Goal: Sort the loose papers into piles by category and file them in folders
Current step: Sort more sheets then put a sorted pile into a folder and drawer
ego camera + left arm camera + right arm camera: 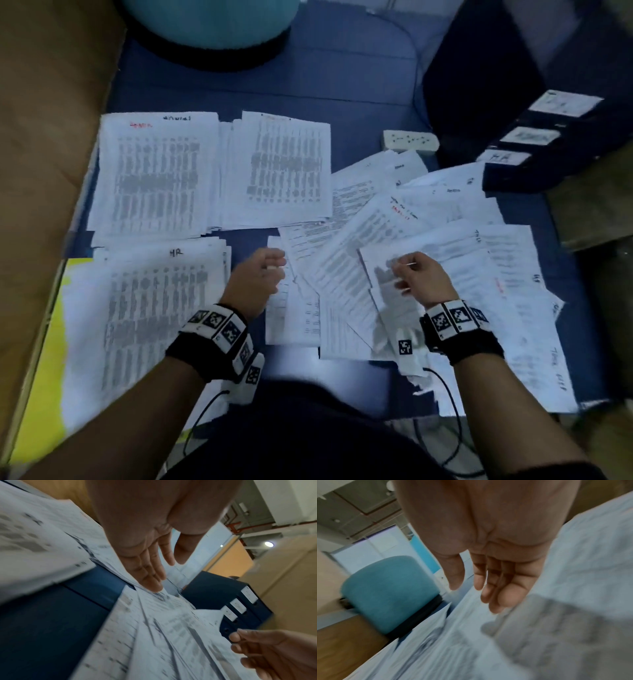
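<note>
Three sorted piles of printed sheets lie on the blue table: a far-left pile [154, 174], a far-middle pile [281, 171], and a near-left pile [154, 308] marked "HR". Loose papers [428, 233] are fanned out untidily at the right. My left hand [270, 270] hovers in the gap between the HR pile and the loose papers; the left wrist view shows this hand [164, 572] with relaxed fingers, holding nothing. My right hand [407, 274] hangs just over the top loose sheet, fingers loose and empty in the right wrist view [471, 592]. Dark blue labelled folders [534, 137] stand at the far right.
A white power strip [411, 140] lies behind the loose papers. A teal stool [212, 20] stands beyond the far table edge. A yellow sheet [44, 377] sticks out under the HR pile at the near left. Wrist-camera cables trail near my body.
</note>
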{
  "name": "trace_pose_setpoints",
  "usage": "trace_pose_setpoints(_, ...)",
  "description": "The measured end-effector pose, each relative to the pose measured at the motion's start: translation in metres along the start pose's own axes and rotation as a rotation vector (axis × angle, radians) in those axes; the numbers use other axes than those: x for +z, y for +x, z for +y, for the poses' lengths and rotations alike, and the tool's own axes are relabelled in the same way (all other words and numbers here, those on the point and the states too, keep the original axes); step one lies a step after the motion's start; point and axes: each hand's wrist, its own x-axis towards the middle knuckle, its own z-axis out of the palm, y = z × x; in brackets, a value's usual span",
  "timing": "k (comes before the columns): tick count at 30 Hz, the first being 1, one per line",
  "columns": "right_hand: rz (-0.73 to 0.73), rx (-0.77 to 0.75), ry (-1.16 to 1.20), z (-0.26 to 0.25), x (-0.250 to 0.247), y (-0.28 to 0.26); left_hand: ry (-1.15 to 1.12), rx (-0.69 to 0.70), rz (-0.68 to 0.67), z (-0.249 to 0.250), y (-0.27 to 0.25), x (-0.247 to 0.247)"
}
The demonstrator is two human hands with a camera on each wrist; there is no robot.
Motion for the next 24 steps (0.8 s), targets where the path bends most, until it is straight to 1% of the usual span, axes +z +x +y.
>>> trace_pose_setpoints(4, 0.112, 0.126, -0.042, 0.062, -0.06, -0.018, 0.156, 0.076, -0.115, 0.0, -0.002, 0.059)
trace_pose_setpoints(8, 0.205, 0.237, -0.192, 0.109, -0.105, -0.023, 0.287, 0.074, -0.234, 0.003, -0.002, 0.116)
trace_pose_setpoints(10, 0.238, 0.291, -0.248, 0.126, -0.123, -0.02, 0.355, 0.082, -0.27, 0.004, -0.002, 0.144)
trace_pose_setpoints(12, 0.279, 0.353, -0.312, 0.138, -0.139, -0.014, 0.513, 0.101, -0.291, 0.003, -0.002, 0.168)
trace_pose_setpoints(15, 0.28, 0.4, -0.385, 0.149, -0.152, -0.002, 0.668, 0.062, -0.323, 0.001, -0.002, 0.19)
trace_pose_setpoints(17, 0.264, 0.376, -0.395, 0.155, -0.157, 0.002, 0.709, 0.035, -0.324, -0.001, -0.003, 0.196)
trace_pose_setpoints(18, 0.258, 0.343, -0.363, 0.158, -0.159, 0.003, 0.728, 0.038, -0.319, -0.002, -0.003, 0.198)
trace_pose_setpoints(21, 0.267, 0.203, -0.245, 0.162, -0.169, -0.002, 0.757, 0.056, -0.282, -0.001, -0.003, 0.201)
trace_pose_setpoints(24, 0.299, 0.084, -0.172, 0.158, -0.185, -0.011, 0.771, 0.034, -0.238, 0.002, -0.003, 0.201)
